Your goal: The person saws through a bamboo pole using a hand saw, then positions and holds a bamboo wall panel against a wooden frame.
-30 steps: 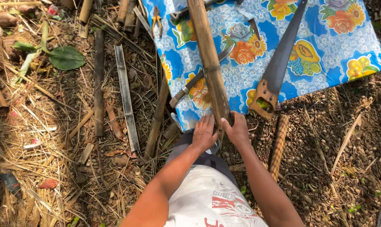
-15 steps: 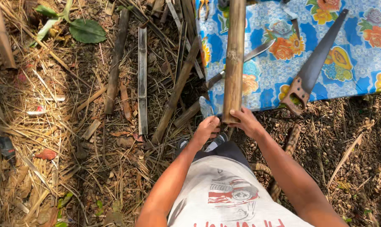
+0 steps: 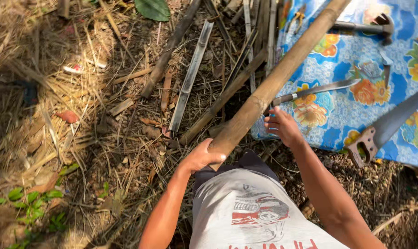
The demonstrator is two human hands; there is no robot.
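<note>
Our left hand (image 3: 200, 157) is closed around the near end of a thick bamboo pole (image 3: 273, 83), which slants up and away to the right, crossing the near left corner of a blue flowered cloth (image 3: 356, 74) spread on the ground. Our right hand (image 3: 282, 127) is open, fingers loosely spread, just beside the pole at the cloth's near edge, close to the handle of a long knife (image 3: 317, 91) lying on the cloth. A handsaw (image 3: 384, 127) lies toward the cloth's near right edge, and a hammer (image 3: 370, 26) rests near its far edge. Left of the cloth, split bamboo strips (image 3: 190, 78) and sticks lie on dry straw.
</note>
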